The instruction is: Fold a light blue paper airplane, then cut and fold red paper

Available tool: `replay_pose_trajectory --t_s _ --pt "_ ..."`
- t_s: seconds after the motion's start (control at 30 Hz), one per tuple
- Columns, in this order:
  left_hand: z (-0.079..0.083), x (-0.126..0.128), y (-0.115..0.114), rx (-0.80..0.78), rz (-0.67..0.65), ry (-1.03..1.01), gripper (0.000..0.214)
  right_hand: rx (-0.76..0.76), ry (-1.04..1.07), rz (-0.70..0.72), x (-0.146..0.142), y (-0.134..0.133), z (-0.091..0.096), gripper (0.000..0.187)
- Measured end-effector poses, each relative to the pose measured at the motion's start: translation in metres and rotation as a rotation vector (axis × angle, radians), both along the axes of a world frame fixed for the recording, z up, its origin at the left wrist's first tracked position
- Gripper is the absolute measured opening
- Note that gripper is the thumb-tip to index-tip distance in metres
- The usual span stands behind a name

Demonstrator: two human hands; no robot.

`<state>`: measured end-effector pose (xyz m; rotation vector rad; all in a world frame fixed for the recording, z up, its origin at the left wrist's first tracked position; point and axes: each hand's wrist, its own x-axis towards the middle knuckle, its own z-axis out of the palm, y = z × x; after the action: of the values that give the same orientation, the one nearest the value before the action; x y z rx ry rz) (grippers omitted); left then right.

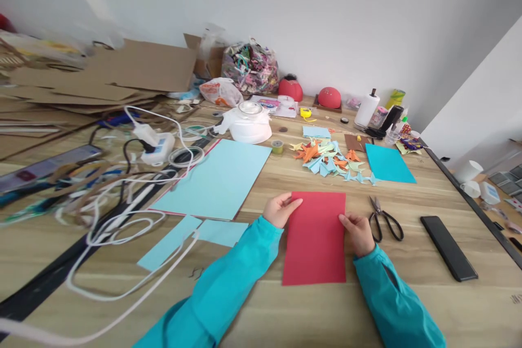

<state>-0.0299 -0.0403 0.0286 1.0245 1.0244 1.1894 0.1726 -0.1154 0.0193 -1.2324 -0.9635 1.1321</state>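
Observation:
A red sheet of paper (316, 239) is held up between my two hands over the wooden table. My left hand (281, 210) pinches its upper left edge, thumb in front. On the opposite edge, my right hand (359, 232) grips it between thumb and fingers. Black-handled scissors (383, 220) lie just right of my right hand, blades pointing away. Beyond the sheet sits a pile of folded paper cranes (324, 157) in orange, light blue and pale green. Light blue sheets (220, 176) lie to the left, with cut light blue strips (171, 242) nearer me.
A black phone (448, 247) lies at the right. White cables (122, 228) and a power strip (159, 148) spread over the left side. A turquoise sheet (390, 163) rests behind the scissors. Cardboard (134, 65), a stuffed plastic bag (250, 68) and red pincushion-like domes (329, 98) line the back.

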Motion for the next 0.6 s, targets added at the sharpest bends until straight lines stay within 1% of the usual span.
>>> replay_pose_trajectory --t_s 0.1,0.17,0.2,0.27,0.33,0.4,0.47,0.53,0.6 --pt "-0.007 -0.001 0.003 -0.050 0.131 0.021 0.045 -0.021 0.097 -0.109 0.003 0.011 -0.004 0.023" --pt "-0.014 -0.001 0.005 -0.114 0.147 0.050 0.036 -0.040 0.203 -0.150 0.003 0.016 -0.005 0.025" --pt "-0.017 -0.002 0.006 -0.142 0.140 0.043 0.032 -0.046 0.265 -0.150 0.002 0.018 -0.005 0.024" --pt "-0.022 -0.002 0.008 -0.187 0.123 -0.001 0.031 -0.041 0.388 -0.133 -0.002 0.019 -0.005 0.021" --pt "-0.023 -0.001 0.009 -0.221 0.100 -0.048 0.036 -0.030 0.508 -0.119 -0.006 0.018 -0.003 0.024" --pt "-0.023 0.001 0.010 -0.274 0.036 -0.117 0.040 -0.047 0.584 -0.072 -0.010 0.015 -0.002 0.027" --pt "-0.021 0.005 0.009 -0.335 -0.048 -0.218 0.039 -0.078 0.610 0.007 -0.013 0.012 -0.001 0.026" --pt "-0.019 0.008 0.008 -0.383 -0.120 -0.311 0.035 -0.086 0.606 0.055 -0.015 0.010 0.000 0.033" --pt "-0.020 0.012 0.008 -0.401 -0.154 -0.357 0.031 -0.079 0.599 0.073 -0.016 0.008 0.001 0.043"
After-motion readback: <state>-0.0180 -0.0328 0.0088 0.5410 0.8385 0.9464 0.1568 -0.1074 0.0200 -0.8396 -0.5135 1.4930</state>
